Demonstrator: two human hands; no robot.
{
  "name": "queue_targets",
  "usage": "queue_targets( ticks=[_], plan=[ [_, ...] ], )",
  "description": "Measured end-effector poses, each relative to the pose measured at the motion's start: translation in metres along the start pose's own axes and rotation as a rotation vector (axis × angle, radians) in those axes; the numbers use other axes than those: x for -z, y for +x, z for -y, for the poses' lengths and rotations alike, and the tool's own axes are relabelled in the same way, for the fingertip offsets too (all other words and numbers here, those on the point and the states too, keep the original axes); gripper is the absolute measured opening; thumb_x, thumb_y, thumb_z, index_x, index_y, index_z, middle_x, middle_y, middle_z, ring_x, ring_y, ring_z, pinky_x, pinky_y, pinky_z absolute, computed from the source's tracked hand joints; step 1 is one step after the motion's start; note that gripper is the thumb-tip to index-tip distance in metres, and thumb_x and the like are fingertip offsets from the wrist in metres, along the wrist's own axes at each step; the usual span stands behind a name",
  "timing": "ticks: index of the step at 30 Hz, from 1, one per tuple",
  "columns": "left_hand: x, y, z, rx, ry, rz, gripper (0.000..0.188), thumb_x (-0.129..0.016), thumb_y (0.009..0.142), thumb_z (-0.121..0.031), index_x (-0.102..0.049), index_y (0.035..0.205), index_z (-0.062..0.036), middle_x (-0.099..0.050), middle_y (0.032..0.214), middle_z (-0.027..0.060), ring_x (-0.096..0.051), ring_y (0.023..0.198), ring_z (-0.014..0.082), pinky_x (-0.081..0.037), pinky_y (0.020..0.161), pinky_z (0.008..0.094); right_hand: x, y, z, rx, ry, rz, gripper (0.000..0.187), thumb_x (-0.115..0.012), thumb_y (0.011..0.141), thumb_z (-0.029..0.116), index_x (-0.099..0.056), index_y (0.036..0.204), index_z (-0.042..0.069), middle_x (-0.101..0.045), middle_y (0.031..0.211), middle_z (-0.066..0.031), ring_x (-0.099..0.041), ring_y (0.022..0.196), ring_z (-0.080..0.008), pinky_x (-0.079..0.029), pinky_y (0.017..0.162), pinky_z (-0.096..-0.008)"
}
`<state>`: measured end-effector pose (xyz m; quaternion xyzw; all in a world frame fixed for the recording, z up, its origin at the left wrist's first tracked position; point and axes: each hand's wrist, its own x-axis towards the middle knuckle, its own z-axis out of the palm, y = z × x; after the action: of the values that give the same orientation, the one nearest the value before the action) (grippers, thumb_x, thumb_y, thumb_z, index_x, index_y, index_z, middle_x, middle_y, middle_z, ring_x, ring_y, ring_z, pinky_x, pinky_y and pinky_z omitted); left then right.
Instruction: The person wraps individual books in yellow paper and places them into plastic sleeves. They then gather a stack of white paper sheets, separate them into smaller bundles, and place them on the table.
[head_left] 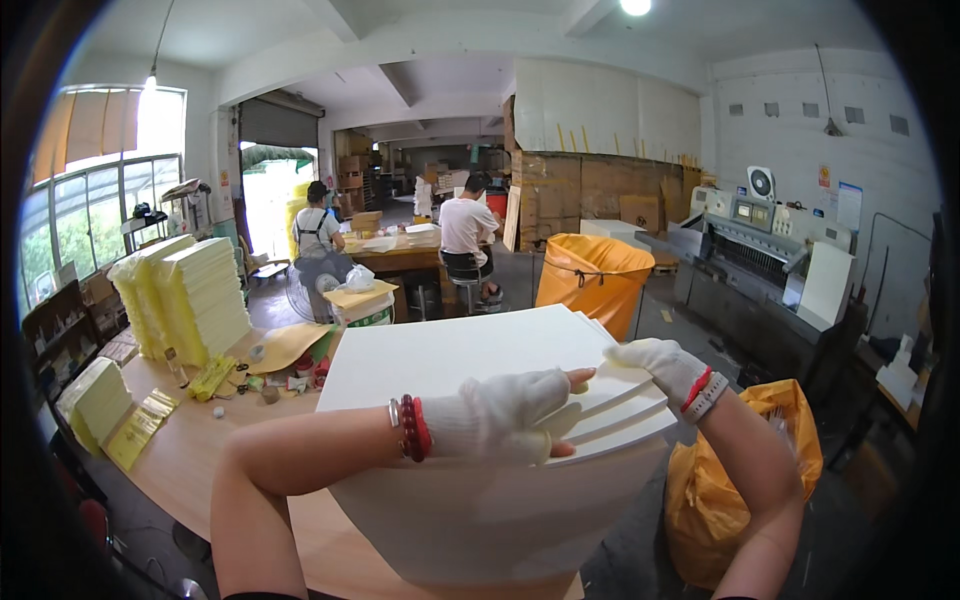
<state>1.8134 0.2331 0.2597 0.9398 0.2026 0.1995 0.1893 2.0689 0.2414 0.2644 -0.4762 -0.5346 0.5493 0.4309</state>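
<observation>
A tall stack of large white sheets [450, 350] rises in front of me, its upper layers fanned into steps along the right edge. My left hand [510, 410], in a white knit glove with bare fingertips, lies across the near part of the stack. Its fingers and thumb are apart, with the tips at the fanned edges. At the far right corner, my right hand [660, 365], also gloved in white, is closed on the edges of the upper sheets. Its thumb is hidden. Red bands and bracelets circle both wrists.
The wooden table [180, 450] holds yellow-wrapped stacks [185, 300], scissors and tape at left. Orange bags [590, 270] stand behind and right of the stack. A grey cutting machine [750, 250] is at right. Two people sit at a farther table [400, 240].
</observation>
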Motion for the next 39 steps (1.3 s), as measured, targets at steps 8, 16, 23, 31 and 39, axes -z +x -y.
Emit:
queue_targets(
  ticks=[8, 16, 23, 31, 39],
  plan=[
    [0.083, -0.052, 0.026, 0.645, 0.335, 0.074, 0.068, -0.059, 0.088, -0.026, -0.026, 0.142, -0.0019, -0.038, 0.141, 0.0214, -0.038, 0.130, 0.0312, -0.032, 0.108, 0.0349, 0.014, 0.019, -0.051, 0.432, -0.137, -0.190, 0.039, -0.064, 0.087, 0.020, -0.054, 0.117, -0.003, -0.062, 0.101, -0.0065, -0.059, 0.087, -0.0113, -0.049, 0.072, -0.0240],
    [0.075, -0.156, 0.054, 0.563, -1.079, -0.689, 0.051, -0.071, 0.077, -0.023, -0.050, 0.117, 0.0009, -0.062, 0.098, 0.0081, -0.064, 0.085, 0.0148, -0.054, 0.075, 0.0273, 0.018, 0.026, -0.081, 0.847, 0.150, -0.089, 0.037, -0.057, 0.092, 0.022, -0.052, 0.121, -0.001, -0.061, 0.104, -0.0043, -0.058, 0.088, -0.0098, -0.048, 0.074, -0.0212],
    [0.051, -0.174, 0.052, 0.707, -1.223, -0.850, 0.032, -0.065, 0.080, -0.014, -0.056, 0.108, -0.0013, -0.062, 0.093, 0.0086, -0.064, 0.081, 0.0155, -0.055, 0.071, 0.0300, 0.057, 0.023, -0.068, 0.838, -0.523, 0.014, 0.042, -0.056, 0.089, 0.019, -0.051, 0.127, 0.001, -0.058, 0.120, -0.0107, -0.059, 0.104, -0.0235, -0.047, 0.091, -0.0348],
    [0.015, -0.311, -0.021, 0.625, -1.126, -1.242, 0.019, -0.056, 0.087, -0.008, -0.057, 0.103, 0.0015, -0.063, 0.093, 0.0097, -0.064, 0.080, 0.0139, -0.055, 0.070, 0.0299, -0.009, 0.009, -0.062, 0.538, -0.127, -0.285, 0.040, -0.049, 0.096, 0.034, -0.052, 0.118, 0.000, -0.053, 0.070, -0.0025, -0.034, 0.046, -0.0004, -0.026, 0.038, -0.0136],
    [-0.081, -0.422, -0.044, 0.287, -1.112, -1.811, 0.038, -0.052, 0.087, -0.009, -0.046, 0.122, 0.0038, -0.060, 0.108, 0.0140, -0.063, 0.095, 0.0230, -0.054, 0.081, 0.0347, 0.047, 0.013, -0.081, 0.941, -0.692, -0.037, 0.034, -0.042, 0.099, 0.018, -0.046, 0.131, 0.007, -0.048, 0.126, -0.0088, -0.051, 0.090, -0.0090, -0.045, 0.069, -0.0157]
  ],
)
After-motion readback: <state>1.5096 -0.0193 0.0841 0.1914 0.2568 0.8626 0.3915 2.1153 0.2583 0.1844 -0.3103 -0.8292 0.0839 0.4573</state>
